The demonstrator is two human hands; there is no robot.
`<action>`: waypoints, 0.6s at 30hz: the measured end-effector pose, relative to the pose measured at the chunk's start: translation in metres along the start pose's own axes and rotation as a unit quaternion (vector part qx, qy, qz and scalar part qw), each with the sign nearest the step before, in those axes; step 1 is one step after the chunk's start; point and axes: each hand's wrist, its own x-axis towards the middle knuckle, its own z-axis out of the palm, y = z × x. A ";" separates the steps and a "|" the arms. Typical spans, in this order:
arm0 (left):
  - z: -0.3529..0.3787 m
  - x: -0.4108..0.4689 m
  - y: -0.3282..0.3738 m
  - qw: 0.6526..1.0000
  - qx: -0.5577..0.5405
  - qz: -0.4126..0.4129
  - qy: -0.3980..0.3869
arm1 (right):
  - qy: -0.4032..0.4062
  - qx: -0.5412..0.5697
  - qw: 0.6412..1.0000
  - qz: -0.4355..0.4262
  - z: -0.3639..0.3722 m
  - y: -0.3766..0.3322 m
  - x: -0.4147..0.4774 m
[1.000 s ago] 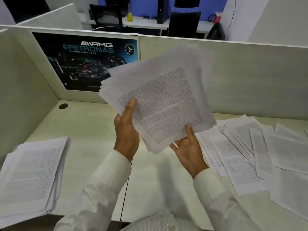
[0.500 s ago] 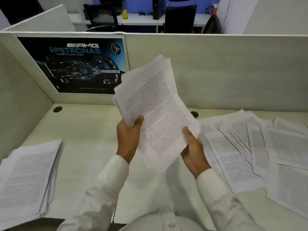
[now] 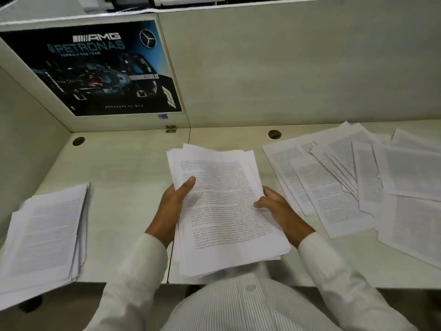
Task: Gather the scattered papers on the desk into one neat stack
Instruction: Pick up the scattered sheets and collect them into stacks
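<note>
Squaring step: bundle held over desk middle, near edge, sheet edges uneven. Sides gripped by left hand and right hand, fingers curled round sheets. At left lies stack; at right, loose sheets fanned. Next likely: tap even, gather right sheets.

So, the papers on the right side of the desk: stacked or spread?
Spread. The right-side papers lie fanned across the desk, overlapping at mixed angles, with their edges unaligned.
</note>
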 end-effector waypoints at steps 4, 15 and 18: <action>-0.004 -0.016 -0.012 0.998 -0.037 0.022 0.034 | -0.003 0.105 0.994 0.030 -0.006 0.013 -0.012; -0.005 -0.055 -0.059 0.998 -0.003 -0.056 -0.010 | -0.007 0.068 0.997 0.023 -0.023 0.032 -0.029; -0.005 -0.054 -0.063 0.996 0.005 -0.078 -0.046 | -0.044 0.016 0.998 0.049 -0.037 0.041 -0.031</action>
